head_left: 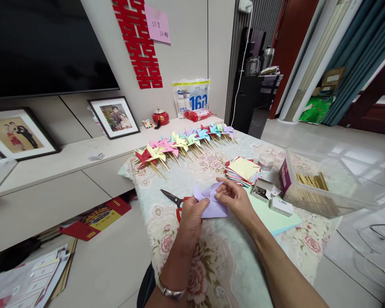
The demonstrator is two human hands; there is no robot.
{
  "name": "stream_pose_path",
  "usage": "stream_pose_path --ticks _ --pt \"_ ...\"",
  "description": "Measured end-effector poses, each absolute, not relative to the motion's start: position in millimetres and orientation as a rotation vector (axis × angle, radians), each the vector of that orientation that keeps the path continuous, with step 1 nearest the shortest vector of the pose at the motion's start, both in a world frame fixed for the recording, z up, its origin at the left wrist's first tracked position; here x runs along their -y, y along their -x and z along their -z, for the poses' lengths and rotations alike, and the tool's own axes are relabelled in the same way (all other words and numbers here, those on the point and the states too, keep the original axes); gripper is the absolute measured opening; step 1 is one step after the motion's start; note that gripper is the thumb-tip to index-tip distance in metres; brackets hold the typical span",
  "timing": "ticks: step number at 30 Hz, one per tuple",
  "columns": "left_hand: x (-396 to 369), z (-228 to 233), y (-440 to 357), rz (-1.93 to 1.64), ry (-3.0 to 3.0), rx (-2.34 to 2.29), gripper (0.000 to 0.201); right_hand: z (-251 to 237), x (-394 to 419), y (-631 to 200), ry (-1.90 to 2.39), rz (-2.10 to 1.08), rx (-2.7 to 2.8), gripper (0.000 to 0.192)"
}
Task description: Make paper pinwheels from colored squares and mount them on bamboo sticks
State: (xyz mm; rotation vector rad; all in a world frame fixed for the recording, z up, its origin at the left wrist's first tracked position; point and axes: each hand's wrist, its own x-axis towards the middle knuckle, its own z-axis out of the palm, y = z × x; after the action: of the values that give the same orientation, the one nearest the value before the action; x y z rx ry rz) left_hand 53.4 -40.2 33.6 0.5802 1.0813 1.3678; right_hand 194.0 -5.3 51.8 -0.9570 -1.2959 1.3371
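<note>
Both hands hold a light purple paper square (pixel 211 201) with its corners folded toward the middle, just above the floral tablecloth (pixel 192 252). My left hand (pixel 191 216) pinches its lower left edge; a metal watch sits on that wrist. My right hand (pixel 234 199) presses the folded corners at the paper's top centre. Red-handled scissors (pixel 172 198) lie on the cloth just left of my left hand. A stack of coloured paper squares (pixel 243 170) rests beyond my right hand.
A row of finished paper pinwheels (pixel 182 145) on sticks lies across the far part of the table. A clear plastic bin (pixel 327 182) with wooden sticks, a small open box of pins (pixel 262 190) and a round container (pixel 266 161) sit at the right. Framed photos (pixel 114 116) lean on the ledge.
</note>
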Motion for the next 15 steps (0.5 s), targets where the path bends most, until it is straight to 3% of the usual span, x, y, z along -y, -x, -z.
stream_pose_path --ticks 4,8,15 --pt "39.8 -34.0 -49.0 -1.375 -0.544 -1.104 0.026 -50.9 6.5 -199.3 0.891 -1.189 1.248 0.030" --pt "41.6 -38.1 -44.8 -1.371 -0.544 -1.076 0.021 -55.1 11.3 -200.5 0.823 -1.250 1.431 0.014" --pt "43.9 -43.3 -36.2 -1.404 -0.478 -1.108 0.023 -56.5 9.7 -200.7 0.787 -1.099 1.843 0.015"
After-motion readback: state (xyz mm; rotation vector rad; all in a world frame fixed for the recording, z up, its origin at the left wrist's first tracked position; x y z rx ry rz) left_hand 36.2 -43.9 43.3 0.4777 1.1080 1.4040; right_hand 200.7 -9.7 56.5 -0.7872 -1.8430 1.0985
